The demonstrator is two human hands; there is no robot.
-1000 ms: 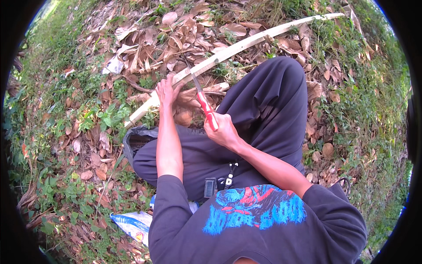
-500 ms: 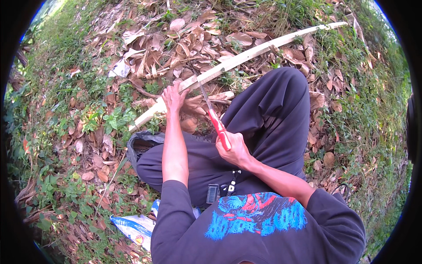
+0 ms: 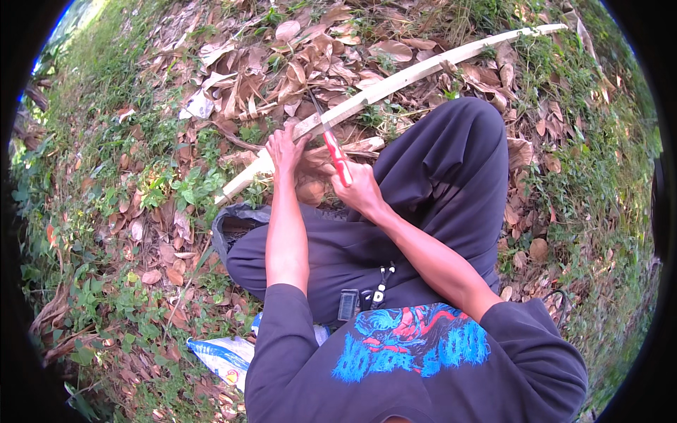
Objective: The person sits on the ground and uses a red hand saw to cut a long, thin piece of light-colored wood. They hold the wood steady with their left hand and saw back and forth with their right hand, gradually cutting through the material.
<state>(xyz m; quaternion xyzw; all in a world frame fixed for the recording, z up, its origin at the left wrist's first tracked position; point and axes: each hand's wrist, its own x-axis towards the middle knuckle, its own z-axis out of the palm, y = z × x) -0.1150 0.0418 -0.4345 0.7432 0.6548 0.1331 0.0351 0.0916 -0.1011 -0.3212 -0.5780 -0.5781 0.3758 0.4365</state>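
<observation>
A long, pale strip of wood [image 3: 395,83] runs slantwise from near my left knee up to the far right. My left hand [image 3: 285,149] is wrapped round the strip toward its near end. In my right hand [image 3: 358,189] is a narrow-bladed hand saw [image 3: 337,158] with a red handle. Its thin blade lies across the strip just right of my left hand, and the tip shows past the far edge. Whether the blade has cut into the wood is too small to tell.
Dry brown leaves [image 3: 303,67] and green weeds [image 3: 190,187] cover the ground. A shorter piece of wood [image 3: 363,146] lies under the strip. A dark bag [image 3: 229,229] sits by my bent left leg, and a white and blue sack [image 3: 222,356] lies at my left side.
My right hand has pushed the saw forward and away from me, so its handle is now close to the strip. My left hand keeps its hold. The whole view has shifted slightly.
</observation>
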